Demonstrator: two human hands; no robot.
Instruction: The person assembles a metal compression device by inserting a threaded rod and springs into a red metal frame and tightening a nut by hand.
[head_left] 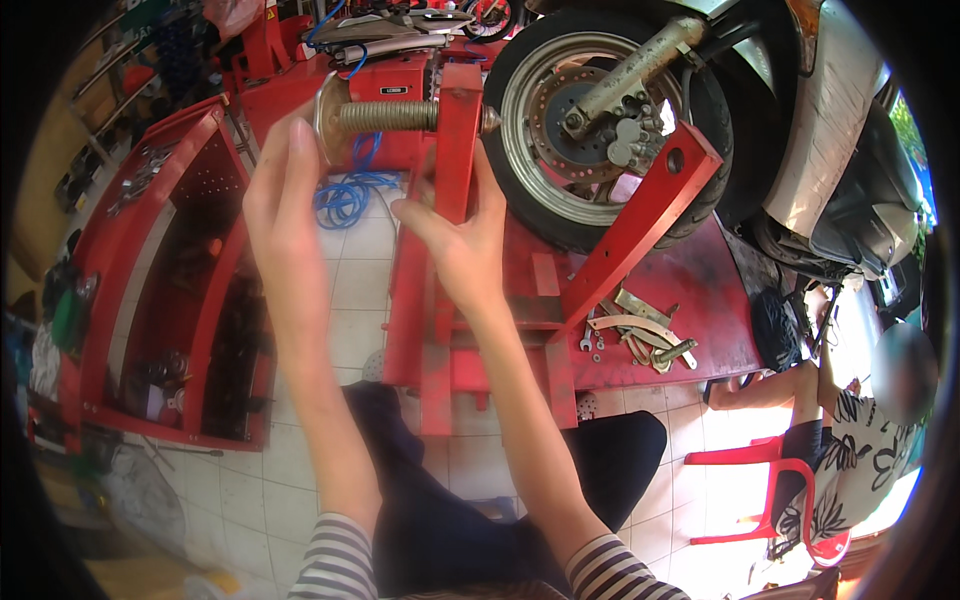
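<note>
A thick threaded screw (390, 116) passes level through the top of an upright red steel post (459, 150). Its pointed tip stands close to the motorcycle's front wheel (512, 130). At the screw's left end is a round metal handwheel (328, 112), and my left hand (283, 205) has its fingers closed at the rim, slightly blurred. My right hand (468, 245) wraps around the post below the screw, thumb on the near side; its other fingers are partly hidden behind the steel. A second red post (645, 215), with a hole near its top, leans right in front of the wheel.
Loose brackets, a bolt and a wrench (587, 338) lie on the red lift platform (715, 300). To the left stands a red tool cart (215, 290). Blue hose (345, 200) is coiled beyond my hands. At right, a person (850, 450) sits by a red chair (735, 455).
</note>
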